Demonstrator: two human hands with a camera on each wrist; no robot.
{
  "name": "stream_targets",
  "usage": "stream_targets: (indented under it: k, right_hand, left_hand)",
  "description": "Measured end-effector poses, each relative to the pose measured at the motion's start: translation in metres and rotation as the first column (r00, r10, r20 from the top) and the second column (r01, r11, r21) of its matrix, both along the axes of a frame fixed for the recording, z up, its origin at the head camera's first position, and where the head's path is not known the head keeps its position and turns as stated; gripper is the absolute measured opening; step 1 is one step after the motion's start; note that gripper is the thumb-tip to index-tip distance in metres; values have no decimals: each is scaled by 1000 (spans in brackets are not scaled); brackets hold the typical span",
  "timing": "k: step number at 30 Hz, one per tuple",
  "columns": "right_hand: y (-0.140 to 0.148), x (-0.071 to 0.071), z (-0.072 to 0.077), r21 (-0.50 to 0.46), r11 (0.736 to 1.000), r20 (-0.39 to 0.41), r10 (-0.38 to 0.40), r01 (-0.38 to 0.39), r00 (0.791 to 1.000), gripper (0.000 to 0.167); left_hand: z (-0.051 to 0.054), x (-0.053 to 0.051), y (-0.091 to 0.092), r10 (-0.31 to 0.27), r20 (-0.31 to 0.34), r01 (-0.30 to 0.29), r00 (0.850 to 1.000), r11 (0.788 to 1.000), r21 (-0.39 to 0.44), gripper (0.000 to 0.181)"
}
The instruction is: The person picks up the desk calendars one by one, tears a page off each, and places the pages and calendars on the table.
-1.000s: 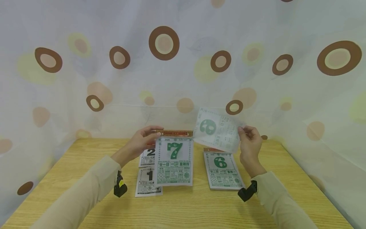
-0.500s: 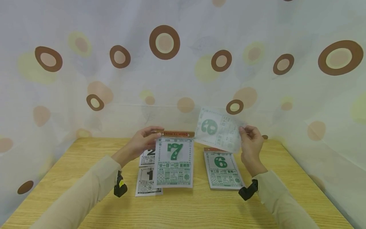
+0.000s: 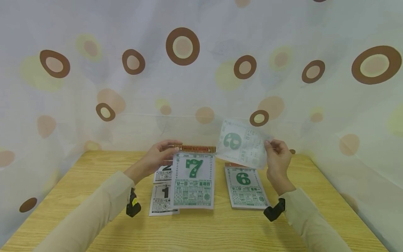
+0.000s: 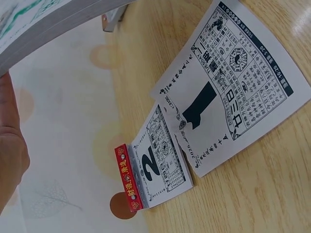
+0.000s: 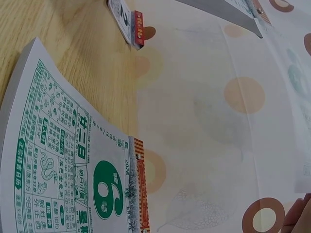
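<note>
My left hand grips the top left end of a tear-off calendar, thumb in front of its red-and-gold binding strip. This calendar hangs upright above the table and shows a green 7. My right hand pinches the right edge of a thin loose sheet, turned sideways. A green numeral shows faintly through it, reversed. The sheet's left edge is close beside the binding strip; whether they touch I cannot tell. Another calendar, with a green 6, lies on the table below the right hand.
A small calendar with a black 2 and red header lies at the left, partly hidden in the head view. A torn sheet with a black 1 overlaps its lower edge. Behind the wooden table hangs a circle-patterned curtain.
The calendar with the 7 has sunk slightly and drifted a little right with my left hand. The sheet in my right hand has shifted slightly right. The things on the table stay put.
</note>
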State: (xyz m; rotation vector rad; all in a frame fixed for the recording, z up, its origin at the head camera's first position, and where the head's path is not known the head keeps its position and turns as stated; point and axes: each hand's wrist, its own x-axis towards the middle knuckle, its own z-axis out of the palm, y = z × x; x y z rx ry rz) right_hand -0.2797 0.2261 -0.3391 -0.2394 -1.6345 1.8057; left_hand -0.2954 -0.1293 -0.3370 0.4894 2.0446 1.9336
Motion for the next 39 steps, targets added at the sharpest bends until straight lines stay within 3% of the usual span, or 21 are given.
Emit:
stream_targets:
  k: [8, 14, 20, 29, 39]
  right_hand:
    - [28, -2, -1, -40, 995, 40, -89, 91, 995, 9]
    - [38, -1, -1, -84, 992, 32, -96, 98, 995, 7]
    - [40, -1, -4, -78, 992, 54, -91, 95, 994, 6]
    - [50, -3, -11, 50, 988, 18, -149, 148, 989, 8]
    - [68, -5, -16, 134, 964, 52, -237, 228, 970, 4]
  left_hand:
    - [-5, 0, -14, 33, -12, -33, 999, 999, -10, 44]
    - [-6, -1, -23, 49, -4, -48, 999, 999, 12, 44]
    - [-7, -2, -17, 53, 1, -53, 999, 998, 19, 42]
    - [-11, -5, -5, 81, -8, -81, 997, 996, 27, 44]
    - [-17, -11, 9, 126, 19, -127, 992, 989, 73, 47]
